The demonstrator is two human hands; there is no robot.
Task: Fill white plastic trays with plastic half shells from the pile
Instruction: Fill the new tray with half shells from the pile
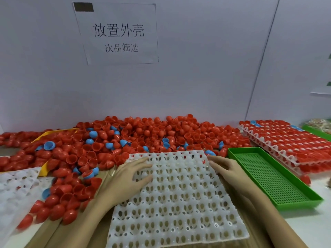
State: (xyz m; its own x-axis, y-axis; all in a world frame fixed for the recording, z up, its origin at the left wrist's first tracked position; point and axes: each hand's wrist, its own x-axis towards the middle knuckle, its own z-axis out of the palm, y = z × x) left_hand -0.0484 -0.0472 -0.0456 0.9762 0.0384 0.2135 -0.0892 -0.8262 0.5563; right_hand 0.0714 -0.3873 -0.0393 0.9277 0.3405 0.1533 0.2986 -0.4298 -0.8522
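The left hand [125,173] lies flat, fingers straight, on the empty white perforated plastic tray [179,203]; the right hand [226,169] rests loosely open on its right edge. Red and blue plastic half shells [143,136] are heaped just behind.

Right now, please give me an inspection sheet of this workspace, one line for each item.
Surface: brown table, mostly covered.
Job's things: empty white tray in front; pile of red and blue half shells behind it; filled trays stacked at right; more white trays at left.
Clutter: empty green mesh tray; yellow tray edge under the pile.
Grips: left hand and right hand lie flat on the white tray, holding nothing.
Cables: nothing seen.
Surroundings: white wall with a paper sign.
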